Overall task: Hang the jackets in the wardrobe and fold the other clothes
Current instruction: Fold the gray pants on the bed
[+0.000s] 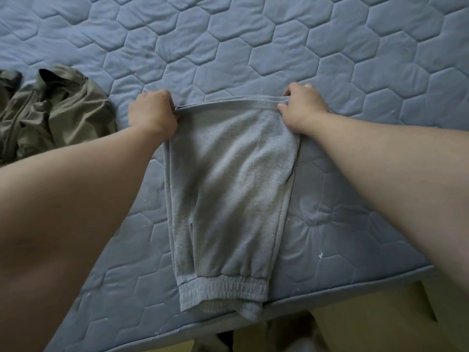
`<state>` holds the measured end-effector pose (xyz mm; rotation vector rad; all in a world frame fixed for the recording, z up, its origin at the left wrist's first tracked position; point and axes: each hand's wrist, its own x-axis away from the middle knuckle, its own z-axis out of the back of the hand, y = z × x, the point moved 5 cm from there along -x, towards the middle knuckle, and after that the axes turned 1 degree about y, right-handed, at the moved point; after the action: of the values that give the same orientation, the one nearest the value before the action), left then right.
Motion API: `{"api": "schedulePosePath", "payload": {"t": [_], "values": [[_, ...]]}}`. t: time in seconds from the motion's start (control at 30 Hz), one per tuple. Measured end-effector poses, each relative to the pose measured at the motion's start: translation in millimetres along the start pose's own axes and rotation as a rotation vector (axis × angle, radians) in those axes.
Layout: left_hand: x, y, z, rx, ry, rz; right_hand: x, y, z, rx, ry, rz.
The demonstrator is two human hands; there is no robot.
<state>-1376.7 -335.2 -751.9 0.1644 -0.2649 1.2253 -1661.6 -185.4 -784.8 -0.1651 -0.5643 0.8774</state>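
A pair of grey sweatpants [228, 186] lies folded lengthwise on the blue quilted mattress [253, 47], its elastic waistband at the near edge. My left hand [152, 113] grips the far left corner of the fold. My right hand [303, 107] pinches the far right corner, and the far edge is stretched taut between both hands. An olive-green jacket [50, 110] lies crumpled on the mattress to the left, apart from my left hand.
The mattress edge runs diagonally across the lower right, with yellowish floor [368, 321] beyond it. Some dark cloth [223, 339] shows below the edge at the bottom. Bare mattress stretches beyond the sweatpants.
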Motion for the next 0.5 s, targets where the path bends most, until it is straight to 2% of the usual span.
{"api": "schedulePosePath", "payload": {"t": [0.23, 0.33, 0.5], "values": [[-7.0, -17.2, 6.2, 0.360, 0.055, 0.140, -3.7, 4.9, 2.4, -0.007, 0.008, -0.028], [-5.7, -14.7, 5.7, 0.409, 0.033, 0.077, -2.0, 3.4, 1.8, -0.014, 0.033, -0.005], [4.9, -1.4, 2.8, 0.298, -0.095, -0.134, 0.0, 3.4, -5.6, 0.039, -0.025, 0.045]]}}
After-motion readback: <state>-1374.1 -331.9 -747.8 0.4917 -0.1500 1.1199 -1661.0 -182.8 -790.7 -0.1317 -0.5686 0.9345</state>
